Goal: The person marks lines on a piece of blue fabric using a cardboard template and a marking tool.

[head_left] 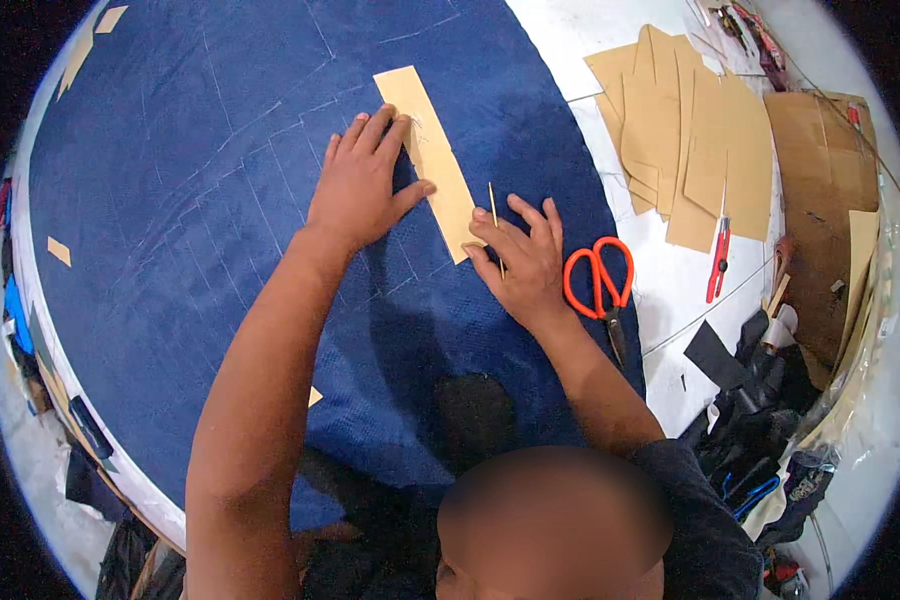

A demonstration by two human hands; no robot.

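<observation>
A long tan card strip (435, 150) lies slanted on dark blue cloth (270, 290) that bears thin pale drawn lines. My left hand (358, 185) rests with fingers spread, fingertips and thumb on the strip's left edge. At the strip's near end, my right hand (522, 258) touches the corner with thumb and forefinger. A thin pale stick, like a slim pencil (492, 200), passes between that hand's fingers; its exact kind is unclear. Just right of this hand lie scissors (600, 280) with orange-red handles, their dark blades pointing toward me.
Several tan card pieces (695, 130) overlap on the white surface at right, beside a red-handled cutter (720, 255). Farther right stands brown cardboard (825, 200). Dark scraps (750, 375) are heaped at the near right. Small card bits (59, 251) lie on the cloth's left side.
</observation>
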